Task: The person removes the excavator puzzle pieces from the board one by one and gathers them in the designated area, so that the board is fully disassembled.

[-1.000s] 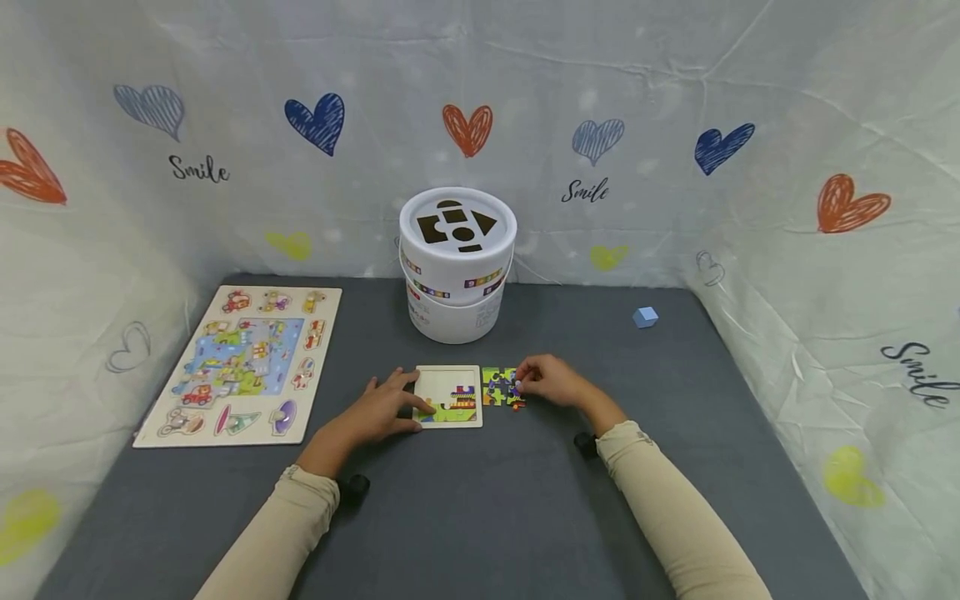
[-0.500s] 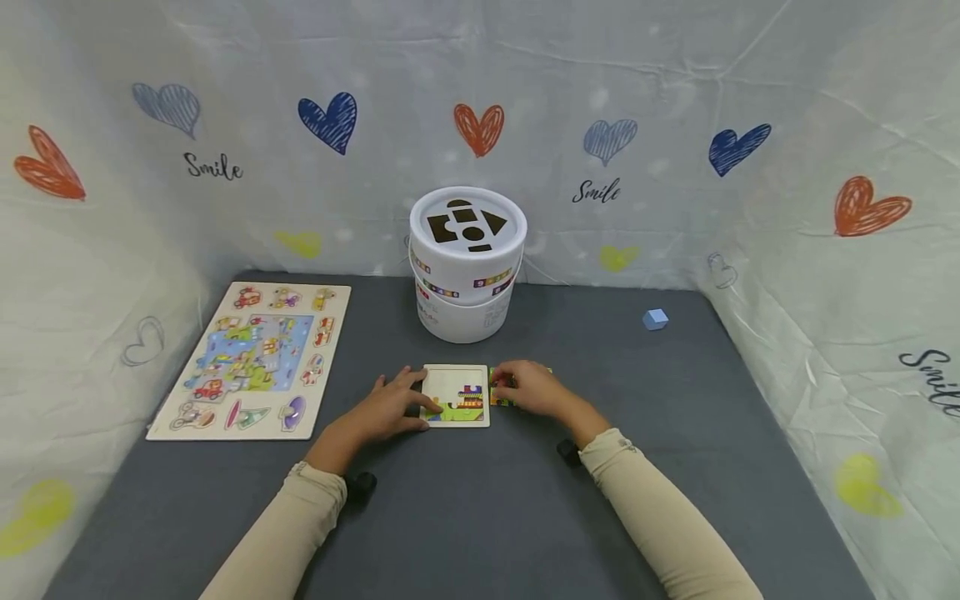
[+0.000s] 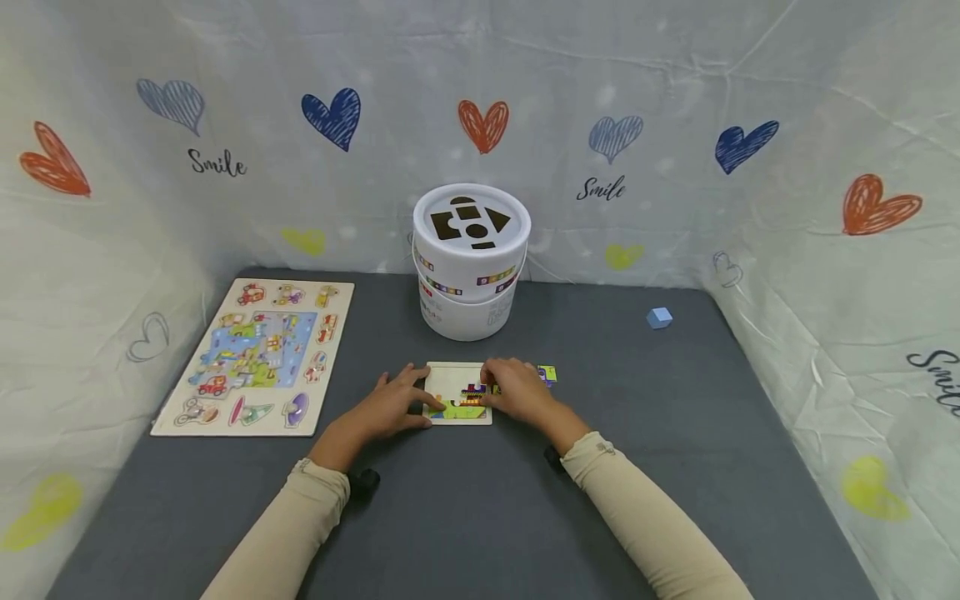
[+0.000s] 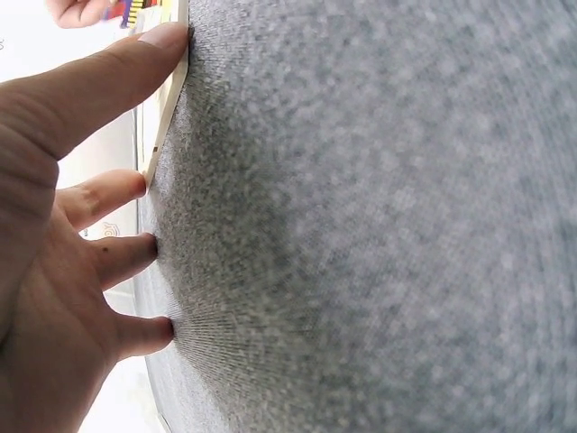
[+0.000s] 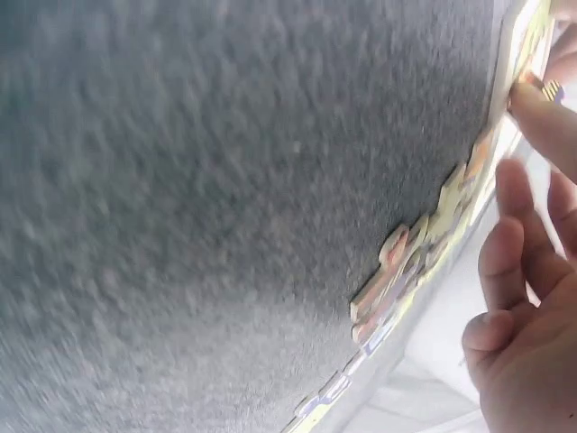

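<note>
Right hand [image 3: 519,392] at right edge of tray [image 3: 452,373], nearer loose pieces [image 3: 549,374]; can't tell if pinching one; left hand [image 3: 386,408], fingers spread, touching left edge

On the table [image 3: 465,517], loose puzzle pieces [image 3: 548,375] lie right of the puzzle tray [image 3: 448,379]; the bucket [image 3: 468,279] stands on its far side, the large board [image 3: 225,428] left, the cube [image 3: 659,318] far right.
</note>
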{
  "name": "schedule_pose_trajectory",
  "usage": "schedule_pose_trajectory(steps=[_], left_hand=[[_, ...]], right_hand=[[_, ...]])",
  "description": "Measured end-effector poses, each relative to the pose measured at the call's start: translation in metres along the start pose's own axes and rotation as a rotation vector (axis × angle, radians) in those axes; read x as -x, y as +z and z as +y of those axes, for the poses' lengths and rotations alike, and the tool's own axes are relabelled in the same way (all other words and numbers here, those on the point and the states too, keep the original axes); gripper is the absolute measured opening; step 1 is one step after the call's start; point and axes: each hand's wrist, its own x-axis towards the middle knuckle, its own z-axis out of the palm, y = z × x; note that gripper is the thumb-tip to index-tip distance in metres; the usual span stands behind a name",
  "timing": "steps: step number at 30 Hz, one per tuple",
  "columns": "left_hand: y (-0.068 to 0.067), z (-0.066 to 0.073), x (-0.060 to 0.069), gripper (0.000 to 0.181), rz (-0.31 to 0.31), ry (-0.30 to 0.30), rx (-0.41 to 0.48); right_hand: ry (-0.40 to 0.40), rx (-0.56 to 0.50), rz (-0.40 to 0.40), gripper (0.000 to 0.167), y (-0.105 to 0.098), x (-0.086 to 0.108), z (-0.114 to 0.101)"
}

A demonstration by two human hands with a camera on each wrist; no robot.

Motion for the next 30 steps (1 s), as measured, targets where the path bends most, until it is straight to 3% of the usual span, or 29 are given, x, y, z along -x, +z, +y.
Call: schedule_pose_trajectory(steps=[6, 9, 13, 17, 21, 24, 30], left_hand=[[-0.001, 0.002, 0.0, 0.03, 0.005, 0.014, -0.005], [0.0, 0.002, 0.0, 0.03, 0.005, 0.017, -0.008], [-0.001, 0.002, 0.0, 0.03, -0.001, 0.012, -0.011], [-0.001, 0.001, 0.001, 0.031, -0.001, 0.011, -0.007], [0.0, 0.0, -0.001, 0.031, 0.002, 0.015, -0.003], [0.001, 0.0, -0.002, 0.031, -0.001, 0.017, -0.001], [-0.001, 0.0, 0.0, 0.032, -0.007, 0.003, -0.001]], right_hand=[[-0.067, 0.042, 0.08, 0.023, 0.004, 0.005, -0.001], [-0.057, 0.006, 0.117, 0.021, 0.004, 0.008, -0.001], [0.043, -0.216, 0.127, 0.015, -0.006, 0.014, 0.007], [0.17, -0.428, 0.125, 0.017, -0.022, 0.026, 0.032], [0.225, -0.502, 0.094, 0.025, -0.029, 0.044, 0.066], [0.208, -0.531, 0.045, 0.027, -0.031, 0.057, 0.084], [0.151, -0.527, -0.041, 0.026, -0.03, 0.07, 0.095]])
